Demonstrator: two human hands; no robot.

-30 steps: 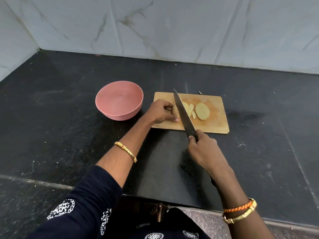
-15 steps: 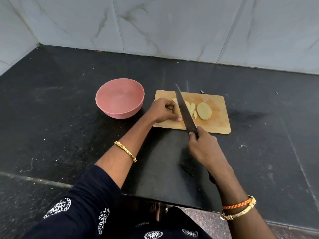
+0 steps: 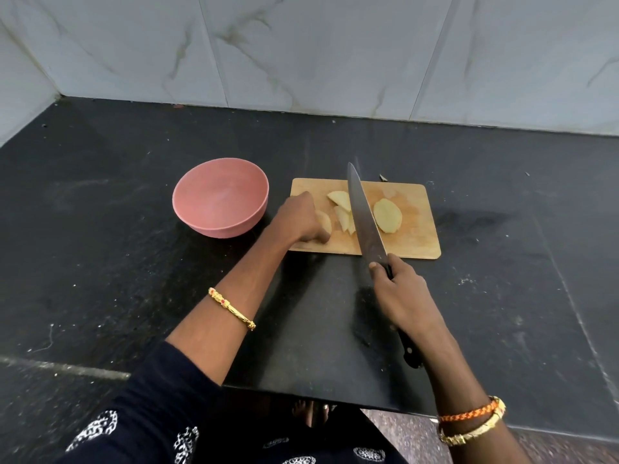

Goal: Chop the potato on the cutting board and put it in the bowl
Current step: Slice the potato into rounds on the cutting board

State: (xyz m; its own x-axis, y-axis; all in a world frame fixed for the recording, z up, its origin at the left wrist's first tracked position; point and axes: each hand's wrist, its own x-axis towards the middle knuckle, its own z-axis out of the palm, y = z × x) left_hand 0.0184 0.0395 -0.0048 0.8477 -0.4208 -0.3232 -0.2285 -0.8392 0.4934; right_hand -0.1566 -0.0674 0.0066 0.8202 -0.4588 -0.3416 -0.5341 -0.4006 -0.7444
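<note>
A wooden cutting board [image 3: 417, 241] lies on the black counter with peeled potato on it. My left hand [image 3: 299, 217] grips a potato chunk [image 3: 324, 221] at the board's left end. Several cut wedges [image 3: 342, 209] lie in the middle, partly behind the blade. A flat potato half [image 3: 387, 215] rests further right. My right hand [image 3: 400, 293] holds the knife [image 3: 363, 212] by its black handle, blade raised and slanting over the board between the wedges and the half. An empty pink bowl [image 3: 221, 197] stands left of the board.
The black stone counter [image 3: 100, 262] ends in a front edge near my body. White marble-tiled walls [image 3: 301, 51] close the back and left. A small dark scrap [image 3: 383, 177] lies just behind the board.
The knife has shifted right, away from the chunk my left hand holds, uncovering the cut wedges. My left hand has pulled slightly left with its chunk.
</note>
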